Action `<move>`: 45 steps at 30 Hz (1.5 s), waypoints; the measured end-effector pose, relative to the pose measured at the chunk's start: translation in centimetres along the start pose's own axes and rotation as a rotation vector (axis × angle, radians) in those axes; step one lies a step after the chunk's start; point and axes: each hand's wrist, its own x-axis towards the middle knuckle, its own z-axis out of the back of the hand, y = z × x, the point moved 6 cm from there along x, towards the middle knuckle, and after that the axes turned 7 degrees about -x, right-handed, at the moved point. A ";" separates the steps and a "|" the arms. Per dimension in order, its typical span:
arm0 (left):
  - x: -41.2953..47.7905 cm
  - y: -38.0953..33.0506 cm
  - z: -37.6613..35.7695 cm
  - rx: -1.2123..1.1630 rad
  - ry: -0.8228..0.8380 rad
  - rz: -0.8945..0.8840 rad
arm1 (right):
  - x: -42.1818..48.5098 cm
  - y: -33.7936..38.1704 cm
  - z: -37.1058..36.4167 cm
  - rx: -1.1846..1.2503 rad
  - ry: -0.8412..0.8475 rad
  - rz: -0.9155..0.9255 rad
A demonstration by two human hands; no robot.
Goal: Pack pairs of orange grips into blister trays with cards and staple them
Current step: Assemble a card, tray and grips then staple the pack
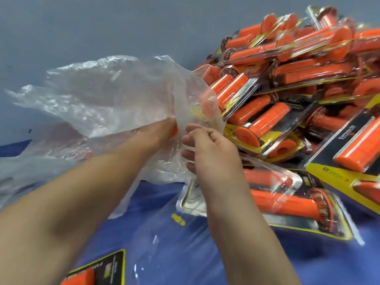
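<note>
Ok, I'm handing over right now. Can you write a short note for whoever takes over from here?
Left hand: reaches into the clear plastic bag; its fingers are hidden by the film, so I cannot tell whether it holds anything.
Right hand: pinches the edge of the bag's mouth.
An orange grip shows through the bag.
Done: a pile of packed blisters on the right, and a single pack flat on the blue table nearer the hands.
Left: pull out a pair of grips, then tray, card and staple them. No stapler is in view.
</note>
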 end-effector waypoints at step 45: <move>-42.4 -0.3 9.0 -1.235 -0.721 0.064 | -18.3 3.0 -9.9 -0.474 0.169 0.483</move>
